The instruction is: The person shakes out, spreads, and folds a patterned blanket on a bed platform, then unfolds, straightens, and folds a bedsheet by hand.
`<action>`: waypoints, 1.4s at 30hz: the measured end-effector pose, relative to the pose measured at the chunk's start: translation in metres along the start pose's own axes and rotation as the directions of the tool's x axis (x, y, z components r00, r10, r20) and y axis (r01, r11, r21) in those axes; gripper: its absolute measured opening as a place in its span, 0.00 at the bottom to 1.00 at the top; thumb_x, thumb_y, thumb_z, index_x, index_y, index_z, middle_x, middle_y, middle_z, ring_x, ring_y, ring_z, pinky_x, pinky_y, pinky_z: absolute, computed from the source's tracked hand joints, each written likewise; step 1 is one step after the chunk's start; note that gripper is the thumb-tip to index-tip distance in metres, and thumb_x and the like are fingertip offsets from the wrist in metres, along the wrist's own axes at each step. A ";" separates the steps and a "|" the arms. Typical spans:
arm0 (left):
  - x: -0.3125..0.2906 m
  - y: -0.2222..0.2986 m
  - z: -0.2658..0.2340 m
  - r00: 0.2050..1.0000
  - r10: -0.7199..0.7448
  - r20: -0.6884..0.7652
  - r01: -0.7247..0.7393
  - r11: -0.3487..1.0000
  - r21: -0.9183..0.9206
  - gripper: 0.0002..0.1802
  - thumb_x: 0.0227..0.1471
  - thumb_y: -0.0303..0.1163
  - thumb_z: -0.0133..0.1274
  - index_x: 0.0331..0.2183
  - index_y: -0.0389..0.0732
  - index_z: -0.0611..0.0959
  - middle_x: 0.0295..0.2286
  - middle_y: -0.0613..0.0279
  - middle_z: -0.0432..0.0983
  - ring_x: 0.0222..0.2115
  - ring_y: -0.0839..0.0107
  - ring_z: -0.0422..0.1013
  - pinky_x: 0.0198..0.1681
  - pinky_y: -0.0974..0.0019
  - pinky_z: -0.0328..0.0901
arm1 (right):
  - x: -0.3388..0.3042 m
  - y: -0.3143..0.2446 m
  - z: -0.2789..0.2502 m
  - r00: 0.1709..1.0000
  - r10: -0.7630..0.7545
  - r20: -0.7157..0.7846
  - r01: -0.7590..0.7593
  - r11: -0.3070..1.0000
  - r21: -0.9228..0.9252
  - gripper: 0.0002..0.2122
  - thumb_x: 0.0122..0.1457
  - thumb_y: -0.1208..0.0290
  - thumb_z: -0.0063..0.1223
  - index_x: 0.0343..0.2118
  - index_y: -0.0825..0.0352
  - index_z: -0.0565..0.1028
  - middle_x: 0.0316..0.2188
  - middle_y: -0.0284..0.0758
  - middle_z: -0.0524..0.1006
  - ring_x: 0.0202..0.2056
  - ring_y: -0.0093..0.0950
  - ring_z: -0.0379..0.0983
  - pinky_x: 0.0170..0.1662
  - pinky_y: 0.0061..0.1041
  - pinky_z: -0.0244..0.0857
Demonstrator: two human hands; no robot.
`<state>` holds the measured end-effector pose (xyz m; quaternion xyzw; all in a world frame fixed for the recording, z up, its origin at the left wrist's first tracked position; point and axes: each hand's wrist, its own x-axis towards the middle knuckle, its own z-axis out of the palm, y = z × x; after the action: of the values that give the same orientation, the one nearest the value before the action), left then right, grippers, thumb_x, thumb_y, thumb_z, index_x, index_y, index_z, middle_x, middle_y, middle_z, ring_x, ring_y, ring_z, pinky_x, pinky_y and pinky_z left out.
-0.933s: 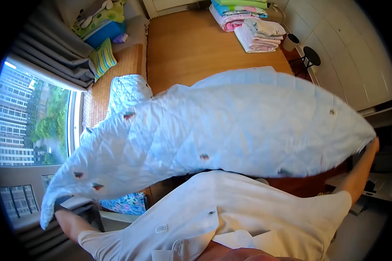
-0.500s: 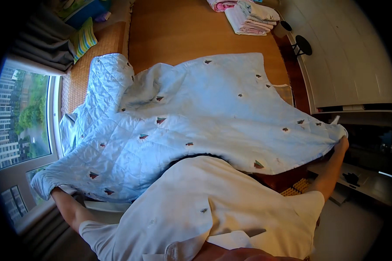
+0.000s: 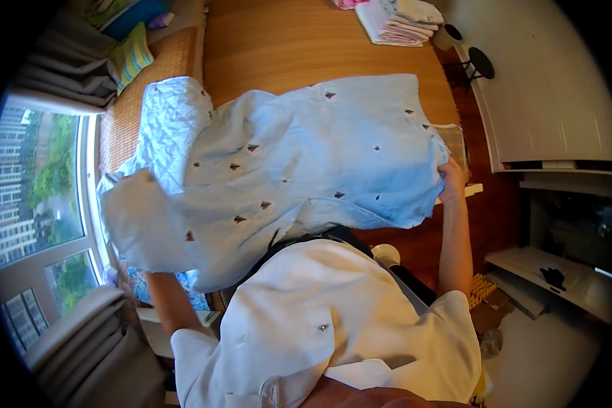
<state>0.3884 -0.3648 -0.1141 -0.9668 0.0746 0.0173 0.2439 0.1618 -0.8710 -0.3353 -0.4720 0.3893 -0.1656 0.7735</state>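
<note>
Head view: my right fingers [image 3: 447, 167] grasp the blue quilt [image 3: 333, 146], which hides my left fingers, grip impossible to tell.

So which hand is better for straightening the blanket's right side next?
Probably the right hand: it shows clearly, holding the blue blanket at its right edge. The left forearm runs under the blanket's other end, so that hand is hidden and farther away.

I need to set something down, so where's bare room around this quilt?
The tan mat is bare beyond the blue quilt, left of the folded bedding, right of the window ledge. Nearer you, the quilt crowds it.
</note>
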 end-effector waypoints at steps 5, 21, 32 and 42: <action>-0.022 0.051 0.210 0.862 0.104 -0.497 -0.457 0.585 -0.670 0.21 0.58 0.30 0.43 0.54 0.40 0.68 0.50 0.56 0.66 0.53 0.66 0.62 0.59 0.66 0.55 | -0.034 0.053 0.071 0.988 0.105 0.117 -0.110 0.993 0.036 0.24 0.41 0.86 0.39 0.47 0.73 0.71 0.35 0.40 0.77 0.37 0.32 0.75 0.39 0.28 0.72; -0.045 0.191 0.207 0.980 0.109 0.169 0.200 -0.612 -0.765 0.06 0.58 0.30 0.48 0.36 0.39 0.76 0.27 0.68 0.73 0.26 0.81 0.67 0.29 0.76 0.63 | -0.133 0.118 0.208 0.713 0.476 0.515 -0.403 0.879 -0.255 0.12 0.61 0.61 0.54 0.26 0.64 0.74 0.19 0.26 0.70 0.20 0.17 0.65 0.23 0.20 0.59; -0.040 0.210 0.189 0.991 -0.067 0.114 0.086 -0.332 -0.939 0.06 0.58 0.28 0.45 0.32 0.36 0.74 0.23 0.61 0.70 0.24 0.72 0.66 0.30 0.66 0.62 | -0.163 0.122 0.215 0.655 0.343 0.673 -0.032 0.903 -0.429 0.14 0.65 0.62 0.47 0.31 0.69 0.75 0.23 0.29 0.75 0.21 0.15 0.69 0.25 0.18 0.66; -0.043 0.241 0.191 0.982 -0.184 -0.047 -0.055 -0.035 -0.998 0.07 0.53 0.28 0.51 0.34 0.35 0.76 0.30 0.48 0.71 0.31 0.53 0.67 0.37 0.58 0.62 | -0.152 0.133 0.216 0.711 0.311 0.630 0.093 0.847 -0.523 0.16 0.61 0.61 0.51 0.28 0.72 0.75 0.20 0.26 0.73 0.22 0.16 0.67 0.27 0.20 0.62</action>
<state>0.3093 -0.4780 -0.3924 -0.8468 0.0138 -0.0265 -0.5311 0.2131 -0.5799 -0.3277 -0.6642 0.1281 0.1828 0.7135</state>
